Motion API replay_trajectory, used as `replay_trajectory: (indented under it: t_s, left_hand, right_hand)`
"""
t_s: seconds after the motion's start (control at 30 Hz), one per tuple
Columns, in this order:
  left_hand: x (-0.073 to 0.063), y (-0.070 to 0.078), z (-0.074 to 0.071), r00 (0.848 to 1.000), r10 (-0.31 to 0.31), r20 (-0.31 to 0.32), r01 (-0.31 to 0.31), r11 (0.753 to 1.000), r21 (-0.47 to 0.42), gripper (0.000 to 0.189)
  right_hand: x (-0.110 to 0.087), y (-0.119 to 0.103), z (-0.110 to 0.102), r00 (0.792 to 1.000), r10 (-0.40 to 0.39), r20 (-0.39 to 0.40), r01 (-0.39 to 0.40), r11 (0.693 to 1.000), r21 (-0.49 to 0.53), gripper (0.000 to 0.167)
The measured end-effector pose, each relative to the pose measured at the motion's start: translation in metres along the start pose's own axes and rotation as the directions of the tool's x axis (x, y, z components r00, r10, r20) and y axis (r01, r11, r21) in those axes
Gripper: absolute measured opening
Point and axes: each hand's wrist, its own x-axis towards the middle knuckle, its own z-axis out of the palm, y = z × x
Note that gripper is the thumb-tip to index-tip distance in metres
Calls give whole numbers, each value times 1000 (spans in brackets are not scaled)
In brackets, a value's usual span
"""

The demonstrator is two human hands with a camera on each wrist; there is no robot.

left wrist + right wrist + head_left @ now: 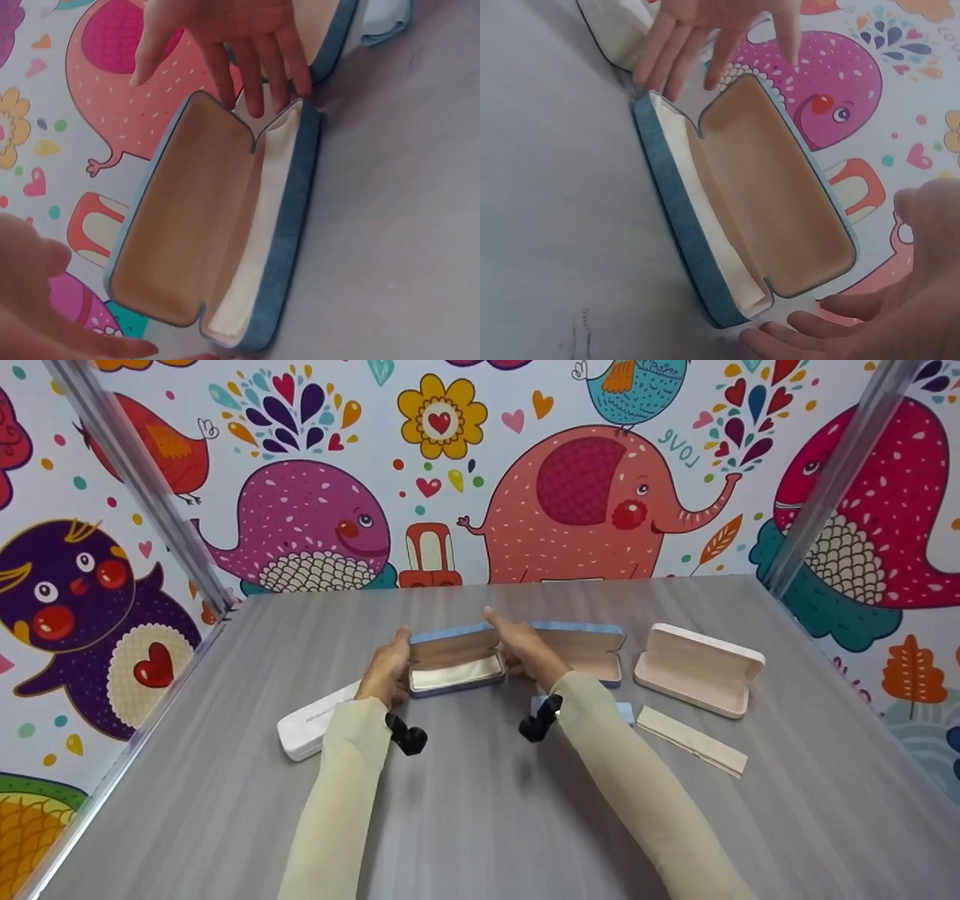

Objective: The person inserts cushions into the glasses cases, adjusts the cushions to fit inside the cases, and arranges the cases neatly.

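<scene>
An open blue glasses case [450,658] stands on the table with its tan inside facing me. A folded cream cloth [262,214] lies along its bottom half. My left hand [386,667] is at the case's left end, and my right hand [529,649] is at its right end. In the right wrist view, the left hand [712,34] has its fingers extended beside the case end. The right hand [236,37] likewise shows straight, spread fingers in the left wrist view. Neither hand's fingers curl round the case.
Right of my right hand stands a second open blue case [592,645], partly hidden, then an open white case [701,660]. A folded cream cloth [690,741] and a blue cloth [624,711] lie before them. A closed white case [304,729] sits at left, partly behind my left arm.
</scene>
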Motion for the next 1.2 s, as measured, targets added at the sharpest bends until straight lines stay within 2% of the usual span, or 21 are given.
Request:
replay_trajectory:
  t_s: [0.1, 0.13, 0.23, 0.37, 0.53, 0.77, 0.87, 1.03, 1.2]
  left_hand:
    - [2, 0, -3, 1000, -16, 12, 16, 1000, -10, 75]
    - [4, 0, -3, 1000, -18, 8, 18, 1000, -6, 75]
    - [7, 0, -1, 1000, -14, -26, 14, 1000, 12, 74]
    - [9, 1, 5, 997, -8, -78, 10, 1000, 25, 74]
    - [9, 1, 9, 991, 46, -125, -37, 997, 73, 71]
    - [13, -3, 12, 986, 74, -151, -48, 984, 171, 62]
    - [14, -2, 12, 984, 76, -161, -49, 985, 165, 63]
    - [15, -2, 12, 980, 72, -186, -40, 985, 168, 66]
    - [15, -5, 11, 976, 109, -186, -73, 979, 190, 69]
  right_hand:
    - [0, -1, -2, 998, 10, 60, -11, 1000, 8, 83]
    - [0, -3, -3, 997, 19, 75, -19, 1000, 9, 90]
    - [2, -6, -4, 996, 35, 87, -36, 999, 8, 93]
    - [5, -9, -1, 996, 52, 71, -52, 999, 8, 91]
    - [11, -9, 8, 999, 54, 7, -54, 998, -16, 82]
    - [16, -4, 15, 997, 39, -66, -45, 996, -82, 68]
    - [16, -4, 15, 996, 29, -88, -37, 995, -93, 67]
    - [16, -4, 15, 995, 26, -95, -38, 992, -123, 64]
    - [14, -2, 14, 996, 31, -83, -38, 995, -89, 57]
